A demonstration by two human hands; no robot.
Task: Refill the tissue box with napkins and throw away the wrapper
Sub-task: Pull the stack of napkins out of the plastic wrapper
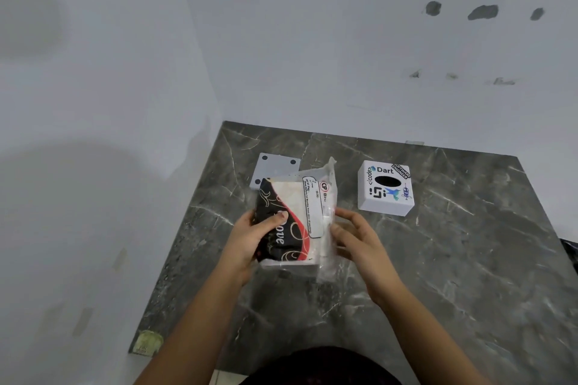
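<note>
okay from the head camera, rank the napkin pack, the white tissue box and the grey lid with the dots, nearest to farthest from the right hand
1. Napkin pack: touching the right hand, on its left.
2. White tissue box: beyond, slightly right.
3. Grey lid: far left, behind the pack.

White plate [275,166] partly hidden behind napkin pack [291,222]; pack label print unreadable.

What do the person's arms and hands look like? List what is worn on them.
Nothing is worn on either one. The left hand and right hand are bare, with no gloves, rings or watch visible. Both forearms are bare too, with no sleeves in view.
</note>
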